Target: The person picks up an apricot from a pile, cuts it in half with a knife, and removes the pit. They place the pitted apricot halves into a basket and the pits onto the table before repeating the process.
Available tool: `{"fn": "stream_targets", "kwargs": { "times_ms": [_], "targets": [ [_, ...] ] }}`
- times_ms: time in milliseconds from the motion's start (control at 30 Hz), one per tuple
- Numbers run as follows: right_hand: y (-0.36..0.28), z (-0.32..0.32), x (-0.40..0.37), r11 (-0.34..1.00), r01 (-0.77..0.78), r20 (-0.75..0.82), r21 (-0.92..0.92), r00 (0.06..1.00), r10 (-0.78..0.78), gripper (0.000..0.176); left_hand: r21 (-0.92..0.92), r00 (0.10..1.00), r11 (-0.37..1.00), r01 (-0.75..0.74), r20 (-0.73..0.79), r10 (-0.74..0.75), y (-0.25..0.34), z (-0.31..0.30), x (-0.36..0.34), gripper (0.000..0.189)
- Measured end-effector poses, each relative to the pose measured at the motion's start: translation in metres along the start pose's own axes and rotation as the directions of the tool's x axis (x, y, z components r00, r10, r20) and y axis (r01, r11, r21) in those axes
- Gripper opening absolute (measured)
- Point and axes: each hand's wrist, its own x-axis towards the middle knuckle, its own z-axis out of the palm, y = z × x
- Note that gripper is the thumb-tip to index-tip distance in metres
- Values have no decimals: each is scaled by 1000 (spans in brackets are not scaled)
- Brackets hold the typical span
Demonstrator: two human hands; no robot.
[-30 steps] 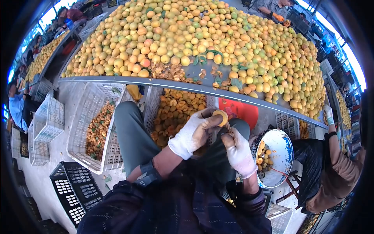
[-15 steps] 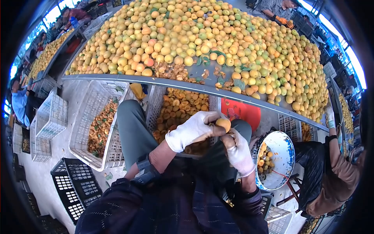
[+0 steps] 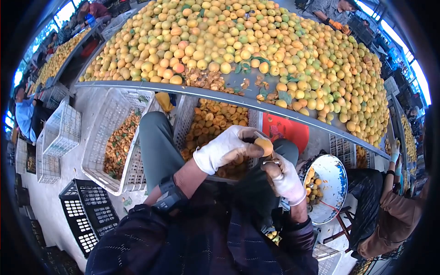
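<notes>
My left hand (image 3: 228, 149), in a white glove with brown-stained fingers, pinches an apricot (image 3: 263, 146) above the crate between my knees. Just below the fruit, my right hand (image 3: 285, 178) is closed in a matching stained glove, thumb and fingertips pressed together. A small dark, shiny bit shows at its fingertips, and I cannot tell what it is. Under my hands the crate (image 3: 182, 120) holds many apricot halves (image 3: 215, 120). Beyond it, a large heap of whole apricots (image 3: 220, 41) covers the metal-edged table (image 3: 183, 89).
Left of my knee stands a white crate (image 3: 98, 137) of apricot scraps, with a black crate (image 3: 89, 213) nearer me. On my right are a white bucket (image 3: 332, 183) holding some fruit and a seated co-worker (image 3: 389, 215). A red container (image 3: 293, 133) sits under the table edge.
My right hand has dropped slightly away from the apricot, which has turned a little in my left fingers. The co-worker at right has moved both gloved hands near the table edge.
</notes>
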Motion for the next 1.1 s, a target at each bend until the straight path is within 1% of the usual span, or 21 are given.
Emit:
{"fn": "stream_targets", "kwargs": {
  "times_ms": [67,133,167,200,267,300,333,367,400,433,467,500,567,667,700,800,867,933,967,1033,1100],
  "targets": [
    [1,-6,4,999,8,48,-48,999,-6,33,79,999,996,41,25,-43,-4,-11,-1,42],
    [-3,-9,10,966,-23,140,-256,988,60,33,125,995,989,83,44,-89,-4,-18,-7,42],
    [-8,-10,13,925,56,121,-376,993,-11,29,179,989,977,116,69,-130,-4,-21,-8,43],
    [-14,-12,11,924,58,120,-377,993,-13,29,180,989,977,114,70,-128,-6,-20,-10,43],
    [-28,-16,10,996,-85,51,7,995,85,28,-254,993,961,109,-19,-117,-14,-15,-15,46],
    [-28,-5,16,942,182,-164,283,977,-140,32,-299,997,952,70,-13,-78,-16,-15,-16,44],
    [-27,6,22,752,466,-418,467,865,-276,37,-305,997,950,65,-18,-74,-18,-12,-16,44],
    [-31,1,32,683,497,-404,535,861,-310,47,-491,995,867,79,-19,-101,-20,-7,-16,39],
    [-39,4,39,683,499,-412,534,859,-305,47,-655,991,750,92,-11,-131,-22,-2,-14,34],
    [-54,13,43,610,611,-521,504,779,-350,48,-719,988,687,104,-6,-155,-35,0,-9,38],
    [-65,19,47,536,710,-618,457,686,-383,50,-723,988,682,110,2,-157,-41,1,-6,38],
    [-70,22,51,543,708,-620,452,687,-380,50,-742,986,660,122,16,-164,-45,2,-4,41],
    [-77,30,57,643,745,-727,179,540,-424,50,-776,984,618,125,17,-178,-48,7,-3,44],
    [-78,43,66,632,755,-737,178,527,-422,45,-815,982,568,117,8,-191,-45,10,-5,40],
    [-74,43,68,616,741,-749,267,562,-352,43,-817,982,565,114,5,-191,-45,9,-6,40],
    [-75,54,71,640,741,-753,204,537,-381,40,-858,969,495,137,11,-248,-47,8,-5,38],
    [-64,53,80,600,759,-731,253,556,-395,38,-925,942,355,134,7,-335,-54,8,-3,35],
    [-56,49,86,691,713,-727,120,537,-427,39,-919,933,381,101,-46,-358,-55,7,-2,35],
    [-55,51,87,691,712,-726,120,538,-428,39,-910,921,409,72,-97,-378,-55,6,-1,36],
    [-54,58,87,733,659,-648,169,635,-421,49,-897,920,439,47,-132,-368,-53,9,-3,34],
    [-45,57,90,707,669,-632,229,654,-415,49,-883,921,469,27,-161,-355,-46,11,-3,33]
  ]
}}
